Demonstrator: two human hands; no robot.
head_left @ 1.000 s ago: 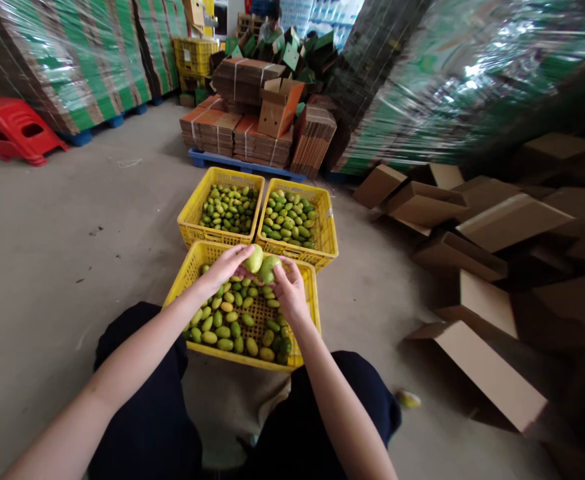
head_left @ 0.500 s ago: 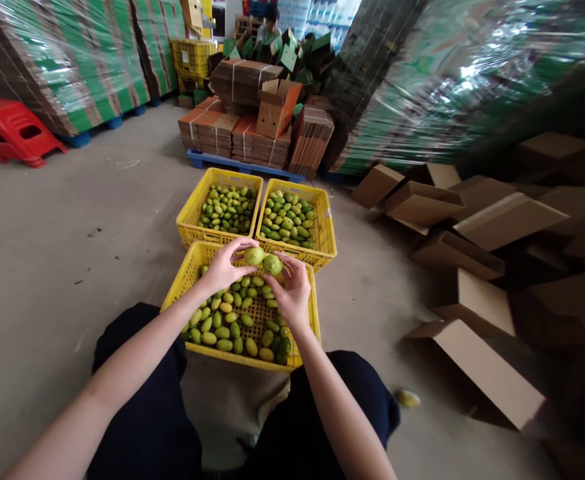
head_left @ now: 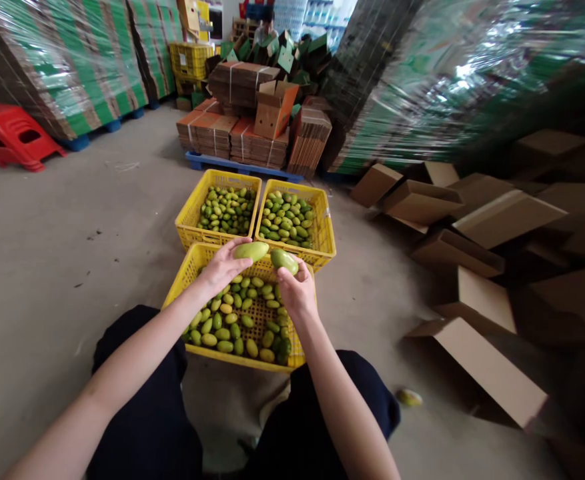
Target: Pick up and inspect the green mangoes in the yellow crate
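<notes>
My left hand (head_left: pixel 222 268) is closed on a yellow-green mango (head_left: pixel 251 251), gripping its left end so that the fruit points right. Close beside it, my right hand (head_left: pixel 298 288) grips a second green mango (head_left: pixel 284 261), tilted, between thumb and fingers. Both fruits hang above the far part of the near yellow crate (head_left: pixel 188 264). Inside that crate lie many green and yellowish mangoes (head_left: pixel 225 327), with some of the slatted bottom showing among them. My wrists hide parts of the crate's sides.
Behind stand two more yellow crates (head_left: pixel 185 230) (head_left: pixel 327 233) of mangoes. Flattened cartons (head_left: pixel 207 130) lie on a blue pallet (head_left: pixel 212 162). Loose cardboard boxes (head_left: pixel 492 363) crowd the right, and a single mango (head_left: pixel 409 397) is on the floor. A red stool (head_left: pixel 17 137) stands at left; a person sits far back.
Both mangoes have turned from end-on to showing their long sides. My right hand has rotated and shifted slightly right; the left hand stays nearly in place.
</notes>
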